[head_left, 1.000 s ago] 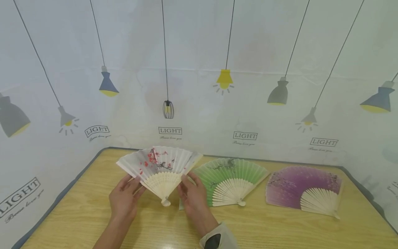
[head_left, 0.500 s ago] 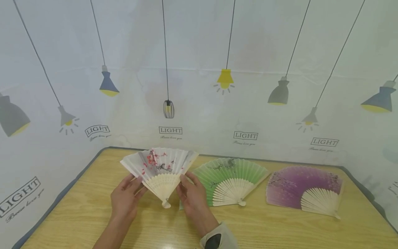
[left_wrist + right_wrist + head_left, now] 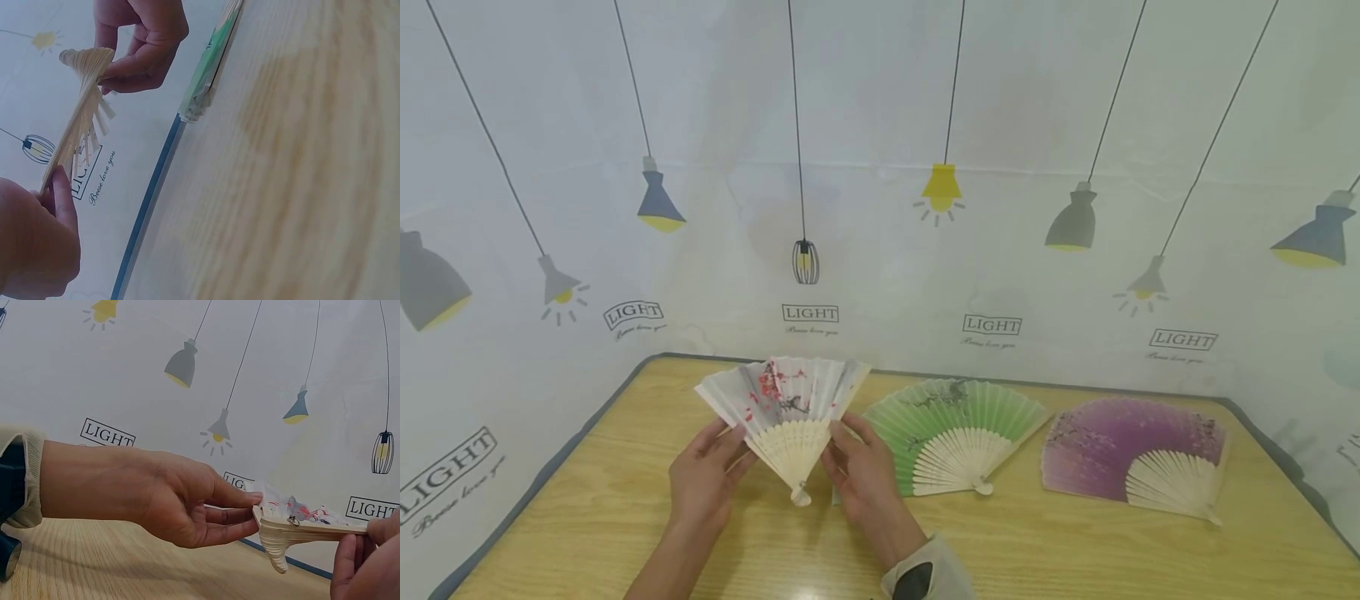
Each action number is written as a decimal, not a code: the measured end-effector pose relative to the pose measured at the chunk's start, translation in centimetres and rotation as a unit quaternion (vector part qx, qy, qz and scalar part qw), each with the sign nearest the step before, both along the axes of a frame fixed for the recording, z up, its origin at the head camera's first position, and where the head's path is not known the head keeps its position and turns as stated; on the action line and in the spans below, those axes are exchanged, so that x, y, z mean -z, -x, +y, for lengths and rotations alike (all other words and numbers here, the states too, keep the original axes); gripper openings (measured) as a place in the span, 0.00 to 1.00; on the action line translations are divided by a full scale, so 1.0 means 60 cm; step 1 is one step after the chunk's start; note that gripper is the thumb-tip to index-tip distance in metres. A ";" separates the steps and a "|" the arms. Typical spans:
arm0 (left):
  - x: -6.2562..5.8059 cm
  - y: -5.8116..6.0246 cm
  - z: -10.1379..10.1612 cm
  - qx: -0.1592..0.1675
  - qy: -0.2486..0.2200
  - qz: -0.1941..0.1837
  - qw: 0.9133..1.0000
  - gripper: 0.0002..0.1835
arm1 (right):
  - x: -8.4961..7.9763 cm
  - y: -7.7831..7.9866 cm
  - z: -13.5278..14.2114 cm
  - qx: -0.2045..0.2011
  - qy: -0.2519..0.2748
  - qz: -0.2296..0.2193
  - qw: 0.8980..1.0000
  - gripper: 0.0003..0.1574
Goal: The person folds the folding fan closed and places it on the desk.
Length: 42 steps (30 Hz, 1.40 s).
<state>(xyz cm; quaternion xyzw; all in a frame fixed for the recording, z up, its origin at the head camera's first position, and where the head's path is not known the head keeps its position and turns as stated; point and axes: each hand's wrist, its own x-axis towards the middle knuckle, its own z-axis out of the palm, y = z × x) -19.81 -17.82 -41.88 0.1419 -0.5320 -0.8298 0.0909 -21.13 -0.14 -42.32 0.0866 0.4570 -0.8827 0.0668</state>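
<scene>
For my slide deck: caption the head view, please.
Both hands hold a white folding fan beside green and purple fans.

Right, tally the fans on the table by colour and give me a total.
White fan with red blossoms, held between the left hand and right hand: 1
Green fan, lying open on the table: 1
Purple fan, lying open on the table: 1
Total: 3 fans
</scene>
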 end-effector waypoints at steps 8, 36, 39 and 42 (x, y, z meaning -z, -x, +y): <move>-0.001 0.001 0.003 0.003 0.006 0.004 1.000 0.26 | -0.001 0.001 0.000 -0.011 -0.006 0.005 1.000 0.24; 0.006 0.004 0.006 0.017 0.027 0.013 0.999 0.25 | 0.006 0.002 -0.007 -0.039 -0.035 0.010 0.999 0.26; 0.006 0.004 0.006 0.018 0.035 0.013 0.999 0.25 | 0.007 0.001 -0.007 -0.043 -0.043 0.013 0.998 0.26; 0.007 0.005 0.006 0.021 0.039 0.013 0.999 0.24 | 0.008 0.000 -0.006 -0.046 -0.060 0.018 0.997 0.26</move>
